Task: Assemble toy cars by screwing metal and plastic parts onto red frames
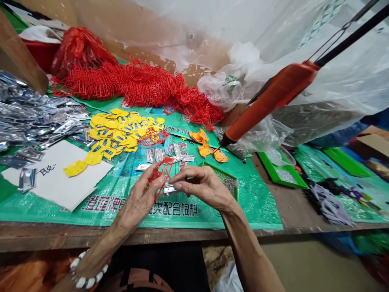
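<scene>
My left hand [145, 194] pinches a red openwork plastic piece [165, 167] above the green sheet [121, 217]. Thumb and fingers of my right hand [203, 184] are closed on a small silver metal part [170, 188], held against the lower side of the red piece. Just behind the hands lie several loose silver parts [159, 154]. A green tray of tiny metal pieces [229, 184] sits partly behind my right hand. An orange electric screwdriver [270, 105] hangs at the right, its tip over the sheet.
Yellow pieces [115, 132] are heaped at centre left beside a cardboard sheet [65, 186] and many silver parts [39, 113]. Red lattice pieces [136, 83] lie along the back. Orange pieces [205, 150] sit near the screwdriver tip. Another green tray [285, 176] stands at the right.
</scene>
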Tool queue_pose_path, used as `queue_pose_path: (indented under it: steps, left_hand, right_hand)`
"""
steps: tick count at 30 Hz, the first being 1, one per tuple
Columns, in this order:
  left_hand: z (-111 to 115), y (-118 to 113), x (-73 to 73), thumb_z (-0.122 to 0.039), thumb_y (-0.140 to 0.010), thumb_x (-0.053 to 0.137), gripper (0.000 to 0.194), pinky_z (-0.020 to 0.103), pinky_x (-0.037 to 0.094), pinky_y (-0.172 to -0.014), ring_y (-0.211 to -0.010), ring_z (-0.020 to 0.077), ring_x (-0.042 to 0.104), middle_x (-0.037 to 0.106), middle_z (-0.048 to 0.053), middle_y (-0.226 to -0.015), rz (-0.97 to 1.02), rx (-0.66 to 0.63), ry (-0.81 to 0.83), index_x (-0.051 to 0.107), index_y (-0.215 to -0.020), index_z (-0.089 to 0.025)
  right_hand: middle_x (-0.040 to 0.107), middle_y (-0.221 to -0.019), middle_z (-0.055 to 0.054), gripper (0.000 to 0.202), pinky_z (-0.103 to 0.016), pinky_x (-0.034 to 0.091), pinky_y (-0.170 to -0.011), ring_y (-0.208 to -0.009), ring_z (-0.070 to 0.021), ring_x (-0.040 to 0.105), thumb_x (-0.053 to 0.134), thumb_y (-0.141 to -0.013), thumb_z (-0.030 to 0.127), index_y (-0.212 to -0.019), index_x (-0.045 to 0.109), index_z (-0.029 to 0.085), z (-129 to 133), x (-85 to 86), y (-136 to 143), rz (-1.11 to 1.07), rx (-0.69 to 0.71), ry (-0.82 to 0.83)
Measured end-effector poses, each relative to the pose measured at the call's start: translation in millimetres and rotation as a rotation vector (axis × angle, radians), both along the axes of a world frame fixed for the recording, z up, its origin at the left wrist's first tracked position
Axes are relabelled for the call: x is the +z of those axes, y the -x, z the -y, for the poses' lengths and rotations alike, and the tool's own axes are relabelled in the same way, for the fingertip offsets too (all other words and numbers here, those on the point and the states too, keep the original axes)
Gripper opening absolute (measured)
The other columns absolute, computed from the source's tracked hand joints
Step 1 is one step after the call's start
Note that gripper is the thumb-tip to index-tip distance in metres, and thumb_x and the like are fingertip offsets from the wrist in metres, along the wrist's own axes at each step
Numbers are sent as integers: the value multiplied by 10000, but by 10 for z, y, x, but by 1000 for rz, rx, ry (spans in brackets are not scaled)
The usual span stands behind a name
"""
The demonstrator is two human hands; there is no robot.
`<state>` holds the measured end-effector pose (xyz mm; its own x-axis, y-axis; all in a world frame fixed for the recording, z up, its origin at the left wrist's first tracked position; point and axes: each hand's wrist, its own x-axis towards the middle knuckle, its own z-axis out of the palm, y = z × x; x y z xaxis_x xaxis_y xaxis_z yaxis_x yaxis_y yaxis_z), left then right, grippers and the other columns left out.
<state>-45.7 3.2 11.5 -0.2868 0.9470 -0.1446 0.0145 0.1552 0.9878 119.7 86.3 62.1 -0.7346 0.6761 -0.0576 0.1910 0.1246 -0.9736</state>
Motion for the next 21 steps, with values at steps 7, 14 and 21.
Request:
queue_pose_path:
  steps: [7, 14, 21]
  left_hand:
    - [13, -14, -5, -485, -859, 548, 535, 441, 298, -1108, -1309, 309, 461, 563, 58, -1403, 8, -70, -17, 558, -1340, -251]
    - [8, -9, 23, -500, -862, 546, 507, 403, 327, -1090, -1292, 284, 481, 594, 27, -1370, 71, 30, -14, 580, -1312, -269]
    - [267, 302, 121, -495, -854, 564, 510, 381, 421, -1012, -1187, 300, 566, 672, 39, -1255, 52, 261, -84, 597, -1293, -237]
  right_hand:
    - [575, -693, 25, 373, -181, 450, -422, -602, -101, 540, 822, -657, 321, -912, 600, 165, -2, -43, 96, -23, -110, 141]
    - [621, -837, -9, 305, -221, 524, -576, -696, -102, 588, 783, -692, 246, -932, 615, 163, 16, -86, 138, -210, -277, 166]
    - [681, -750, -50, 52, -374, 528, -680, -702, -198, 641, 622, -800, 218, -803, 664, 187, -98, -442, 88, 215, -94, -408]
